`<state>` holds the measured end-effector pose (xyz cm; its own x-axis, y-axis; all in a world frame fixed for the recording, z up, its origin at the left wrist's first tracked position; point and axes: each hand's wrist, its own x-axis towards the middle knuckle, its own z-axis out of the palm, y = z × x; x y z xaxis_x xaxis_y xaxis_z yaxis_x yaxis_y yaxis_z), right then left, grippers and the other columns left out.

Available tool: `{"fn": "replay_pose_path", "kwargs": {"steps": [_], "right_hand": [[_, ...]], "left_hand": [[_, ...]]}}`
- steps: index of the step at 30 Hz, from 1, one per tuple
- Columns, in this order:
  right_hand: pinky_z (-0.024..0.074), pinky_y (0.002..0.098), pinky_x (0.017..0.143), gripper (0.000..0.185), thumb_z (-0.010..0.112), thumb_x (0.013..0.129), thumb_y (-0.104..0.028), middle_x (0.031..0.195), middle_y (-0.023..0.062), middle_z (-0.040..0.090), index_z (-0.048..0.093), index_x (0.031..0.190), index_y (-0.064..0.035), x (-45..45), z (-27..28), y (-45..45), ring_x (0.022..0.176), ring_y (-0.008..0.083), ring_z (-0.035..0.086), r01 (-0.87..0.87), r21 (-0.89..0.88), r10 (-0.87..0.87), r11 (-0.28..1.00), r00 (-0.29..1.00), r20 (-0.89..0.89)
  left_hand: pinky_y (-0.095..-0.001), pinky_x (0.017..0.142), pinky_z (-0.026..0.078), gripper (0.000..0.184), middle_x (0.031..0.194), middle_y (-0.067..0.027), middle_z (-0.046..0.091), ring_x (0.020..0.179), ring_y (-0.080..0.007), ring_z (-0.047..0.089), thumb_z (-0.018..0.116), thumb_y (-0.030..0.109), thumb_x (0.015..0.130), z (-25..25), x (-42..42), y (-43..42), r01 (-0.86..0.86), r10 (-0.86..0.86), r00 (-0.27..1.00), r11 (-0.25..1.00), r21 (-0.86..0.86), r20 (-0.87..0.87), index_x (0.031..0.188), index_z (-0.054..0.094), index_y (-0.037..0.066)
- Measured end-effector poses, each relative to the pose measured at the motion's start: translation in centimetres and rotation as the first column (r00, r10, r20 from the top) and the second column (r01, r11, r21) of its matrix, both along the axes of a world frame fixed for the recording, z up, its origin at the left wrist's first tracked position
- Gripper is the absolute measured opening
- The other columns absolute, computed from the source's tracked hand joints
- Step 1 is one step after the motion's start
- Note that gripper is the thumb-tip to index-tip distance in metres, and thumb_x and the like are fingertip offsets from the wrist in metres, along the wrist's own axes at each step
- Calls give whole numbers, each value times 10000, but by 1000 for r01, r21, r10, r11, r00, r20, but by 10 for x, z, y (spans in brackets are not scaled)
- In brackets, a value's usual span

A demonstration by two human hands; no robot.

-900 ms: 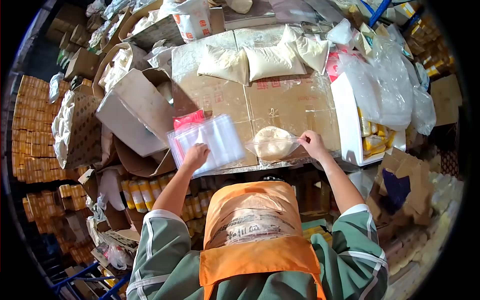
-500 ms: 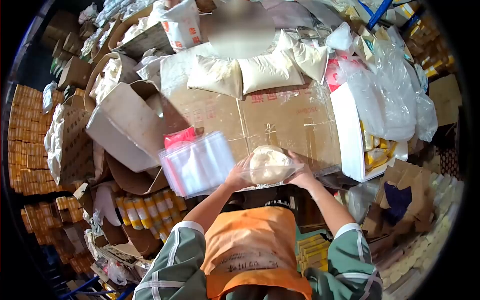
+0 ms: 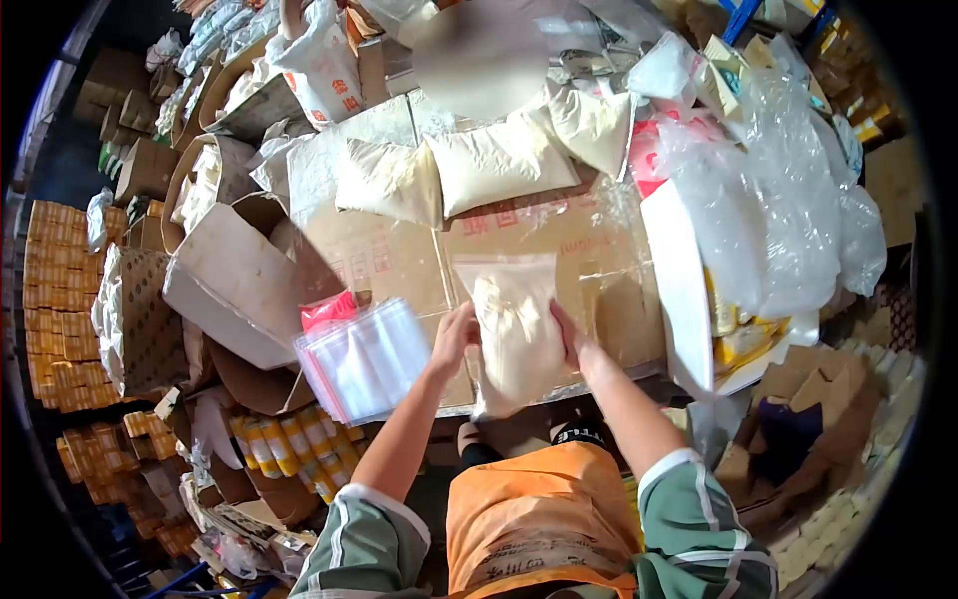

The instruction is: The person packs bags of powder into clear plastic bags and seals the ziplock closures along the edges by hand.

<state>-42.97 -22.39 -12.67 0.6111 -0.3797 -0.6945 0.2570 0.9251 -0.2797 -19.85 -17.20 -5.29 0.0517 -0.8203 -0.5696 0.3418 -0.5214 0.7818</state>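
Observation:
A clear zip-top bag of cream-coloured powder is held between my two hands over the front edge of the cardboard-covered table. My left hand grips its left side. On its right side is my right hand, fingers curled at the edge. The bag's flat top end points away from me. To the left of my left hand lies a stack of flat clear zip bags, with a pink-red packet at its back corner. Several filled powder bags lie across the back of the table.
A white foam box with yellow packets stands on the right, beneath clear plastic sheeting. Open cartons crowd the left side. A white sack with red print stands at the back. Part of the far side is blurred.
The powder bag has turned from nearly end-on, its mouth toward me, to broad side up with its top end pointing away. Both hands have shifted with it. The view has moved slightly.

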Motion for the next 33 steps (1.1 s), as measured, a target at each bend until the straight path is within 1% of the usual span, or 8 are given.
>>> {"fn": "replay_pose_path", "kwargs": {"steps": [4,8,14,19,25,28,30,33], "right_hand": [[437,336,993,588,435,984,-459,1323,91,545,426,1399,-42,-16,42,52,1173,209,540,154,23,-155,988,954,258],[431,337,999,586,432,986,-454,1329,92,539,423,1400,-41,-20,53,78,1180,211,534,98,66,-109,993,974,198],[421,338,1008,582,429,988,-447,1338,94,531,419,1403,-38,-12,55,85,1191,213,525,-20,2,19,1000,990,139],[413,339,1016,580,426,990,-440,1346,96,524,415,1406,-36,-41,74,75,1200,214,518,-42,-55,42,998,999,-12],[404,340,1026,577,422,992,-433,1355,98,515,410,1408,-34,-16,101,48,1211,217,509,-64,-195,26,979,981,-194],[399,341,1030,575,420,994,-430,1360,99,511,407,1410,-33,68,106,19,1217,218,504,-123,-369,65,921,984,-168],[396,342,1033,574,419,994,-427,1363,100,508,406,1411,-32,165,127,-25,1220,218,502,-162,-548,121,821,987,-110],[391,342,1038,572,417,996,-424,1367,101,504,403,1412,-31,374,208,-117,1226,219,497,-169,-900,244,402,967,-72]], "left_hand": [[-372,1092,329,688,1419,-77,451,1262,-227,443,297,576,989,-38,-88,47,-131,236,926,933,335,-295,1460,335,76],[-392,1078,384,685,1419,-130,457,1223,-274,519,240,573,995,1,-109,63,9,204,805,934,357,-557,1474,312,90],[-362,1118,294,626,1458,-128,372,1323,-234,381,406,400,1007,41,-105,84,-94,100,950,995,35,-297,1486,227,40],[-375,1081,382,641,1394,-128,488,1233,-240,516,352,541,990,9,-123,98,9,206,499,970,243,-842,1446,371,92],[-394,1087,374,666,1411,-115,477,1237,-266,515,305,586,979,126,-69,69,0,427,520,866,500,-740,1458,362,127],[-395,1086,374,706,1424,-106,464,1254,-262,500,309,625,959,-6,-41,79,-122,103,526,992,45,-844,1468,345,138],[-385,1066,386,756,1442,-85,447,1275,-227,476,347,656,936,49,42,49,-176,247,667,969,174,-703,1476,331,126],[-361,1027,417,668,1380,-89,502,1193,-198,517,360,580,973,84,224,-21,-538,375,826,748,-388,-421,1433,392,96]]}}
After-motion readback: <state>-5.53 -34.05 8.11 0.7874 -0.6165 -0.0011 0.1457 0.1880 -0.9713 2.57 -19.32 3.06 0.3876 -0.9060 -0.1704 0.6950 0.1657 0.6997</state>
